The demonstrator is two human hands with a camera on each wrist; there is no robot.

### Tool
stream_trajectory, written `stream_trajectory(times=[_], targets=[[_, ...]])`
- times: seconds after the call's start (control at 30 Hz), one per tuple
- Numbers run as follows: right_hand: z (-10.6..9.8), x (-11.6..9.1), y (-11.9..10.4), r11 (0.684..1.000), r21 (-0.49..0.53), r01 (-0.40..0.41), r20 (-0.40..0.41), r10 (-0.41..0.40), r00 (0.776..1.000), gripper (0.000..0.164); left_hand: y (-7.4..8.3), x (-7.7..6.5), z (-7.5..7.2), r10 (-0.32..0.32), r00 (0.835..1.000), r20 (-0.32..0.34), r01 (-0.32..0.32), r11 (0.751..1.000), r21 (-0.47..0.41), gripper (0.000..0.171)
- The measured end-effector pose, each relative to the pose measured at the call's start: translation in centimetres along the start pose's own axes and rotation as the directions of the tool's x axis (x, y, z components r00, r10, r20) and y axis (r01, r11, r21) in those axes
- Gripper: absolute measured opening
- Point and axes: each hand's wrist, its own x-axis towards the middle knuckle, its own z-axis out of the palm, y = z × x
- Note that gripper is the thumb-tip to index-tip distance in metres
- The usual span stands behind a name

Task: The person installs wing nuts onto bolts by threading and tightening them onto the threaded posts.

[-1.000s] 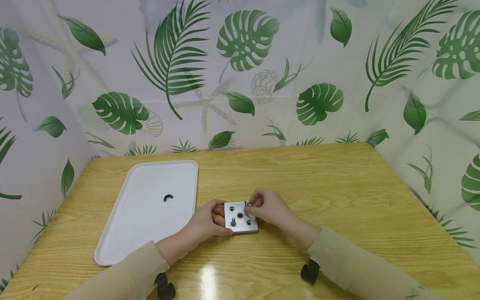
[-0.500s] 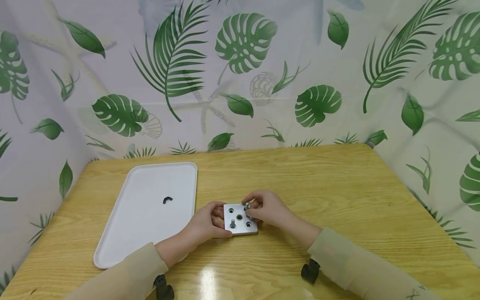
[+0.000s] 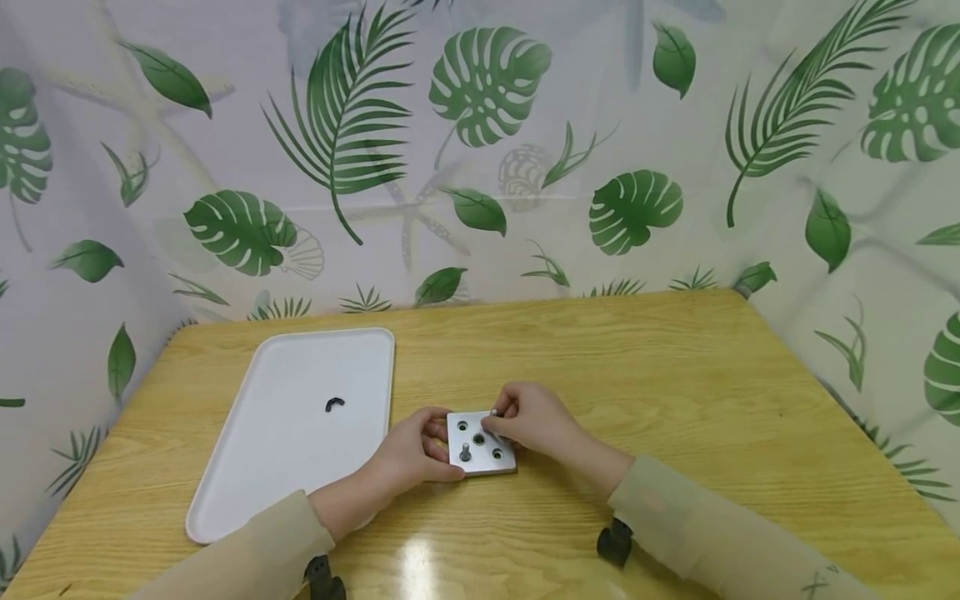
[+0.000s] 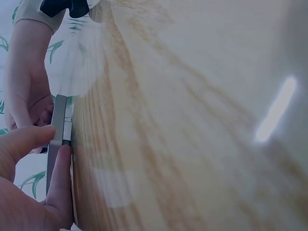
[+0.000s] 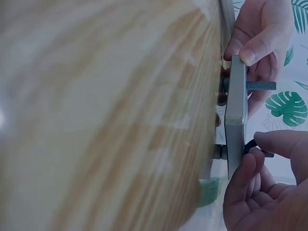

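My left hand (image 3: 411,452) grips the left edge of a square metal plate (image 3: 481,458), thumb on top and fingers beneath. Several holes pierce the plate. One threaded bolt (image 3: 466,453) stands up through its near left corner; a second bolt (image 5: 269,155) pokes through the far right corner, mostly covered by my right hand (image 3: 538,420) in the head view. In the right wrist view, that hand's thumb and fingers pinch a small black piece (image 5: 250,145) beside this second bolt, close against the plate. The bolt heads show on the underside, near the table.
A white tray (image 3: 288,467) lies to the left of the plate, with a small curved black piece (image 3: 335,404) on it. The wooden table (image 3: 637,358) meets a leaf-patterned cloth (image 3: 540,242) along its back edge.
My right fingers have shifted slightly around the far right bolt, now hiding more of it. The left hand still holds the plate in nearly the same place.
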Motion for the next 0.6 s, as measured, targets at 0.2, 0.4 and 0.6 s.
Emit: stream_trajectory(times=[0.2,0.4,0.6], targets=[[-0.1,0.03,-0.47,0.992,-0.124,-0.004,-0.031,0.0,1.0,0.028,-0.1,0.17,-0.17,0.009,1.0,-0.002,-0.009,1.0,-0.001,0.083],[-0.05,-0.13,-0.58,0.988,-0.157,-0.014,-0.038,0.008,0.999,0.03,0.22,0.12,-0.27,0.014,1.0,0.007,-0.014,1.0,0.016,0.083],[-0.19,-0.47,-0.43,0.999,0.013,-0.041,0.0,0.041,0.999,0.019,0.18,0.1,-0.35,0.001,1.0,0.018,-0.001,1.0,0.022,0.083]])
